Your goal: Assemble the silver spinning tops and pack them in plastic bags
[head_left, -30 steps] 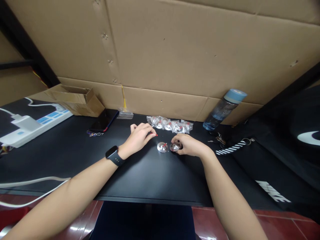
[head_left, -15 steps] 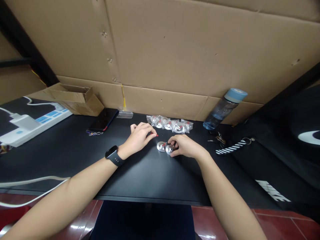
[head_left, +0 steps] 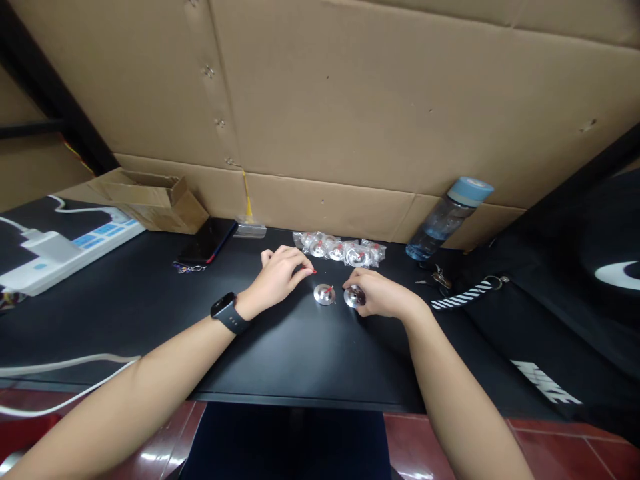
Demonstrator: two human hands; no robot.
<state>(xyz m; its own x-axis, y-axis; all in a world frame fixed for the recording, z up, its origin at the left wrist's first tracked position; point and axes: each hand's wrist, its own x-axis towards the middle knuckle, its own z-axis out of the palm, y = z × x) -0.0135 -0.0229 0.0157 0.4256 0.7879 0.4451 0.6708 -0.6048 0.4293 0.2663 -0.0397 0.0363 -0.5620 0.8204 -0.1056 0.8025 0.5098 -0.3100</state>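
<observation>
My right hand (head_left: pixel 376 292) is closed around the edge of a shiny metal disc (head_left: pixel 355 296) with a raised centre, just above or on the black table. To its left, a second silver disc (head_left: pixel 323 295) lies on the table, with a small red piece (head_left: pixel 329 290) at its middle. My left hand (head_left: pixel 281 275) rests up and left of that disc, thumb and forefinger pinched on a tiny red piece (head_left: pixel 315 271). Behind both hands lie several similar discs in clear plastic bags (head_left: pixel 337 250).
Along the back cardboard wall stand an open cardboard box (head_left: pixel 170 203) and a blue-lidded bottle (head_left: pixel 447 217). A phone (head_left: pixel 207 240) and a white power strip (head_left: pixel 75 253) lie left. Keys (head_left: pixel 441 279), a striped strap (head_left: pixel 463 295) and a black bag (head_left: pixel 560 320) are at right.
My right hand has drawn its metal disc to the right, away from the disc on the table, so a gap now shows between them. My left hand has stayed put.
</observation>
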